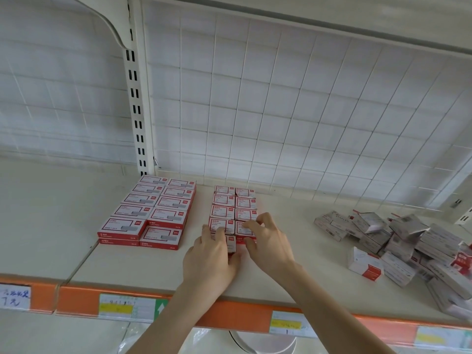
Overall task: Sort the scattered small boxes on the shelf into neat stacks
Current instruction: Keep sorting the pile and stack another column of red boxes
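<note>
Two neat rows of small red-and-white boxes (233,208) stand in the middle of the cream shelf (158,264). My left hand (210,261) grips the front box of the left row (231,242), fingers curled round it. My right hand (265,241) pinches the front box of the right row (245,232), fingertips on its top and near side. Left of them lies a tidy double row of larger flat red-and-white boxes (150,210). A scattered heap of small grey and red boxes (398,246) lies at the right.
A white wire grid panel (281,111) closes the back of the shelf. A slotted upright post (135,103) stands at the back left. The orange front edge strip (76,298) carries price labels. The underside of an upper shelf (332,14) hangs overhead.
</note>
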The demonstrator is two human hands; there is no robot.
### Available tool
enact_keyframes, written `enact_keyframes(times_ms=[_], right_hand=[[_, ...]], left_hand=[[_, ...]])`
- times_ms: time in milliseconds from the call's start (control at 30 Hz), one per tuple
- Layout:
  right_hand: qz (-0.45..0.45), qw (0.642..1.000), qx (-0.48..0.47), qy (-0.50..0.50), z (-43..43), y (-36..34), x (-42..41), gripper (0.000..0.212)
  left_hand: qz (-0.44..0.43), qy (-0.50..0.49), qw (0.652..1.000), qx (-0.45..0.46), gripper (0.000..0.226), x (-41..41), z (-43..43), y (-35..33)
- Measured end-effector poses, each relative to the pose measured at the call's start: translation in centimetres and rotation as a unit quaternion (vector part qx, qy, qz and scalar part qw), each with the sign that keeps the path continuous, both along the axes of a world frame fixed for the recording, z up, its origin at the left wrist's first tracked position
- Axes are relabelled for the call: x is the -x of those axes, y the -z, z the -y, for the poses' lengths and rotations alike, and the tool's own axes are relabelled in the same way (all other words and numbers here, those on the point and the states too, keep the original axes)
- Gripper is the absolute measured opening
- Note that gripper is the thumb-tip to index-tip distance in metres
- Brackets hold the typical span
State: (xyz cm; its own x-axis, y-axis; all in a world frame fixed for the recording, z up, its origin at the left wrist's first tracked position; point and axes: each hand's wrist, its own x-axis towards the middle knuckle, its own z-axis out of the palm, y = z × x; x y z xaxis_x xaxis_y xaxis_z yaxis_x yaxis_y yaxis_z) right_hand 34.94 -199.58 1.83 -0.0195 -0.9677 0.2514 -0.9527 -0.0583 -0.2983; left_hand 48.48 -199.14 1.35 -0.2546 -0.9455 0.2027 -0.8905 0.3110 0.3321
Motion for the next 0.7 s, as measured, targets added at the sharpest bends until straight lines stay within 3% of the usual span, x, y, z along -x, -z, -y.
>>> enact_keyframes(times_ms=[700], right_hand=[[0.007,1.000,0.025,-0.009,0.01,0.15,-0.08,0.031]], left_hand=[[-0.007,0.006,1.000,-0.023,0.054,0.04,-0.16,-0.33]])
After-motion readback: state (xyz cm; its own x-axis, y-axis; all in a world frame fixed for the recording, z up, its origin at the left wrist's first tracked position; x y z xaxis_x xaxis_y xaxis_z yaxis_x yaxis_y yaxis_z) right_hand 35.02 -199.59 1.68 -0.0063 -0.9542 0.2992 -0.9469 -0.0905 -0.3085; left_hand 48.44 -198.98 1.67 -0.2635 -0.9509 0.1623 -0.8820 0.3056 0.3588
